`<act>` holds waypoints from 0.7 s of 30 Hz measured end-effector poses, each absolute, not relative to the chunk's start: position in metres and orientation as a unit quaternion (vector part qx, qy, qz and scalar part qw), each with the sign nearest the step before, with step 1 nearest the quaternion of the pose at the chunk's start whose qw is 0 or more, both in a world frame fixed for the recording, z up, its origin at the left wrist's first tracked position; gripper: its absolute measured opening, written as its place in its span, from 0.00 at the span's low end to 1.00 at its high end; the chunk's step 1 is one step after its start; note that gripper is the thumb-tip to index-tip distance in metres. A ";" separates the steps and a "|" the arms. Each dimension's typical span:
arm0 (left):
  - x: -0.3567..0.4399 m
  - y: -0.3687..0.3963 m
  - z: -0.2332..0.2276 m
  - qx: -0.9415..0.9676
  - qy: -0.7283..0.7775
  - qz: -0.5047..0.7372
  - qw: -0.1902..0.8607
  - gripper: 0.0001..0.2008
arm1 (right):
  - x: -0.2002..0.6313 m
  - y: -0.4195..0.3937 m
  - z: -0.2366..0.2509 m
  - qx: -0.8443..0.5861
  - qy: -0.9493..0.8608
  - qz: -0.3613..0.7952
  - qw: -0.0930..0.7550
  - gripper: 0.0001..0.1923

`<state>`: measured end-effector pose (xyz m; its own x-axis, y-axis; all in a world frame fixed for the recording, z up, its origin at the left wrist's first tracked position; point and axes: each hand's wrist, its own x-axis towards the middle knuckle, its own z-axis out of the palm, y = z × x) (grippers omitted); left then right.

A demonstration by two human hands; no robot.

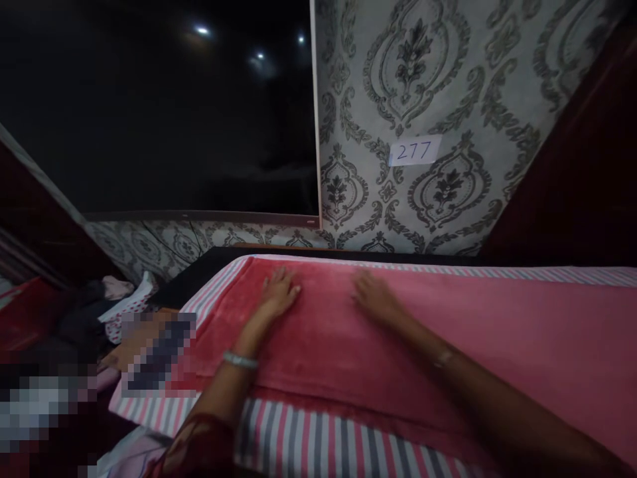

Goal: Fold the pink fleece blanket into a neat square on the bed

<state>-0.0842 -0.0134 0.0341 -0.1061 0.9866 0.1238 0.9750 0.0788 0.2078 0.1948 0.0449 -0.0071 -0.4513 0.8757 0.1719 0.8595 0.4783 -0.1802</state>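
Head view looks down on a bed covered by a striped sheet [308, 441] in pink, white and grey bands. Behind the bed stands a wall with grey damask wallpaper [413, 73], and a paper label [415, 151] reading 277 is stuck on it. Left of the label hangs a large dark screen [159, 106]. Left of the bed lies a heap of clothes [117, 302], dim and partly blurred.

A red blanket [348, 338] lies spread flat on the sheet; it looks plush and soft, with a folded edge running along its near side, and the striped sheet shows past its far and left edges.

Both hands rest palm down on the blanket's far part, near its far edge. The left hand [279, 295] has its fingers spread flat, holding nothing; a bangle [240, 360] circles its wrist. The right hand [371, 292], close beside the left, is blurred but likewise lies flat and open on the blanket.
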 end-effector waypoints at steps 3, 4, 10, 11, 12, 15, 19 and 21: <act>-0.068 0.023 0.027 0.653 0.754 0.064 0.025 0.29 | 0.109 0.036 0.005 -0.441 -0.886 0.087 0.115 0.30; -0.065 0.029 0.021 0.645 0.762 0.049 0.020 0.29 | 0.095 0.036 0.007 -0.432 -0.889 0.100 0.114 0.30; -0.072 0.047 -0.002 0.649 0.759 0.053 -0.002 0.31 | 0.156 0.078 -0.001 -0.476 -0.870 0.081 0.105 0.30; -0.073 0.048 -0.002 0.651 0.757 0.058 -0.003 0.31 | 0.184 0.086 -0.003 -0.500 -0.857 0.074 0.101 0.31; -0.074 0.050 -0.002 0.655 0.753 0.063 -0.003 0.32 | 0.217 0.094 -0.005 -0.528 -0.841 0.066 0.095 0.32; -0.077 0.053 -0.004 0.657 0.750 0.077 -0.004 0.32 | 0.324 0.108 -0.011 -0.634 -0.770 0.032 0.062 0.31; -0.089 0.061 -0.017 0.657 0.749 0.088 -0.012 0.33 | 0.468 0.094 -0.019 -0.741 -0.670 0.010 0.044 0.31; -0.098 0.066 -0.026 0.658 0.746 0.094 -0.030 0.34 | 0.532 0.074 -0.023 -0.796 -0.603 0.002 0.051 0.31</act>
<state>-0.0984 0.0663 -0.0257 -0.1320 0.9767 0.1692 0.9881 0.1160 0.1009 0.5323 0.0741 -0.0228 0.2733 0.9601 0.0589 0.9598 -0.2680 -0.0840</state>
